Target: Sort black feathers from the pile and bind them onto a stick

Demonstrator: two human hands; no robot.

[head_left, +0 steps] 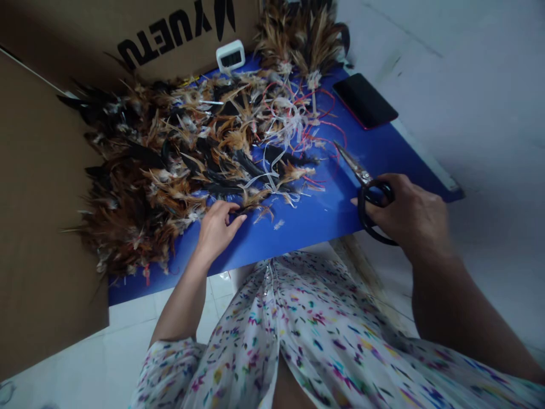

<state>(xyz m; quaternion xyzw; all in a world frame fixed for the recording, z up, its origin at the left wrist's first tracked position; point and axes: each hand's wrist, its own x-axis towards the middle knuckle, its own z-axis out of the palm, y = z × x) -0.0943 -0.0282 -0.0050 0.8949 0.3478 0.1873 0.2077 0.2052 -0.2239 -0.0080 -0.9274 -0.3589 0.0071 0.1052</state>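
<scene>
There is one worktop (298, 233), one pair of scissors (365, 179), one flat black device (365, 100) and one white digital clock (231, 55). At least two tied feather bundles (314, 48) show; the loose-lying feathers (140, 199) are too many to count. Red cords (303, 135) and white ribbons (292, 116) number several each, too tangled for exact counts.

We see black-handled scissors (364, 178) at three o'clock, tips toward eleven; brown-and-black feathers (181, 153) lie heaped at ten.
</scene>
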